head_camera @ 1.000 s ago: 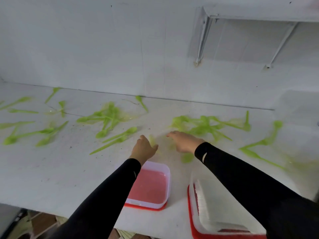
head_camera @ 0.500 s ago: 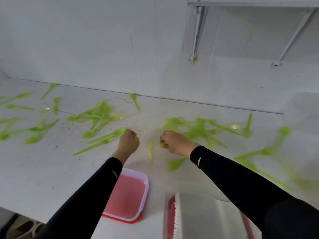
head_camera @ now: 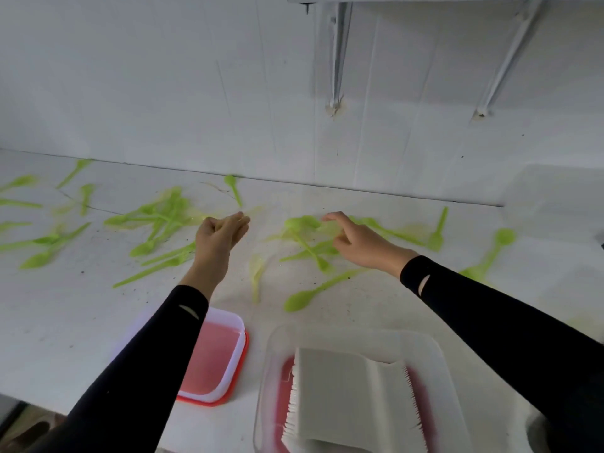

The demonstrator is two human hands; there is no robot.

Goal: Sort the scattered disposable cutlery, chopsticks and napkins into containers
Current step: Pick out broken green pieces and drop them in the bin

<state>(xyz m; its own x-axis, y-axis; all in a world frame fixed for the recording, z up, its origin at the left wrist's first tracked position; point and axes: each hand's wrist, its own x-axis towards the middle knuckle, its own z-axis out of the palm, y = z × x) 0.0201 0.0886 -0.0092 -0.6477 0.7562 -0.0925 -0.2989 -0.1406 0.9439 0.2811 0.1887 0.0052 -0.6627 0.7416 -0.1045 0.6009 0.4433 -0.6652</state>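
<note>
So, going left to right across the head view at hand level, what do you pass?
Green spoon pile → left hand → right hand → small green spoon → long green spoon.

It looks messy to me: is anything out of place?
Yes: green plastic spoons lie scattered across the white counter, while the small red-bottomed tub looks empty; only the white napkin stack is in its clear container.
</note>
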